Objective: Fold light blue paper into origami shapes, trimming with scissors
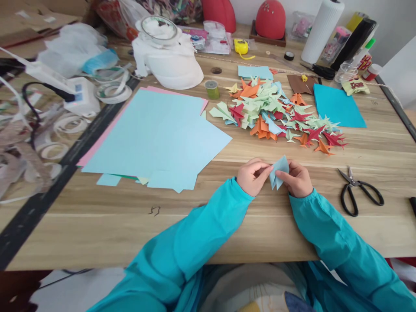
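Both hands hold a small folded piece of light blue origami paper [281,169] just above the wooden table, its two lower points hanging down. My left hand [254,177] pinches its left edge between thumb and fingers. On the other side my right hand [298,178] grips it, the thumb lying across the front and the fingers behind. Beyond the hands is a heap of folded paper shapes [264,102] in pale green, orange, red and blue. Large light blue paper sheets [152,134] lie stacked to the left.
Black-handled scissors [354,186] lie partly spread at right. Bright blue paper [338,106] is behind them. A green spool [212,89], a white cap [177,65] and a yellow tape measure [241,46] stand farther back. A white power strip [81,97] and ribbon rolls crowd the left.
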A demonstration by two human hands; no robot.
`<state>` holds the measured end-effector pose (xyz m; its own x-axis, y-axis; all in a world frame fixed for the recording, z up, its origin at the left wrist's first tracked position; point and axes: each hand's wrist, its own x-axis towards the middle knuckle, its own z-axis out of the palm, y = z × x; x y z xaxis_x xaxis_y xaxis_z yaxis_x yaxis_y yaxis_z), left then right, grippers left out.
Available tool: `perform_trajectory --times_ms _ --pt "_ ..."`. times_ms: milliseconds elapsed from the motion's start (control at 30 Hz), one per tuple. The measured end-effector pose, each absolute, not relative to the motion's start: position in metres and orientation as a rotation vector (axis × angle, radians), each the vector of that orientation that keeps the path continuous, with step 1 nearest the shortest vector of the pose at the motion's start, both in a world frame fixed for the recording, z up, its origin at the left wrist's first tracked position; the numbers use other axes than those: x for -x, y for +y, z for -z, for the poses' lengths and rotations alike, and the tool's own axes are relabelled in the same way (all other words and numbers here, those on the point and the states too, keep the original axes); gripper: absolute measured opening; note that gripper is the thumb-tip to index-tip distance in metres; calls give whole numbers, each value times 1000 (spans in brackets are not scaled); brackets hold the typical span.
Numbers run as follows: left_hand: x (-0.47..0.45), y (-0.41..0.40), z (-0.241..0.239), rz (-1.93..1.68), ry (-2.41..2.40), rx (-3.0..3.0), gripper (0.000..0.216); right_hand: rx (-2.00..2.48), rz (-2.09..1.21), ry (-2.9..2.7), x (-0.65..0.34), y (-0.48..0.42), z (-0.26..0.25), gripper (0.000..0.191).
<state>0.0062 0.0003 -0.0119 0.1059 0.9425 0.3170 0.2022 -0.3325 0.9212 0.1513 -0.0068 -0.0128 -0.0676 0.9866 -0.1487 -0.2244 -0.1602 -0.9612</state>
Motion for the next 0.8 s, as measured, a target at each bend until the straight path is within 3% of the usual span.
perform_trajectory --times_ms 200,567,800 --pt "-4 0 10 -1255 1055 -1641 19 1205 -1375 -1035 -153 -6 18 25" --pt "-7 0 14 -1265 1052 -1544 7 1182 -1374 -1047 -153 -6 18 25" --pt "-5 0 12 -1291 972 -1556 16 1184 -1376 -1075 -152 -7 13 23"
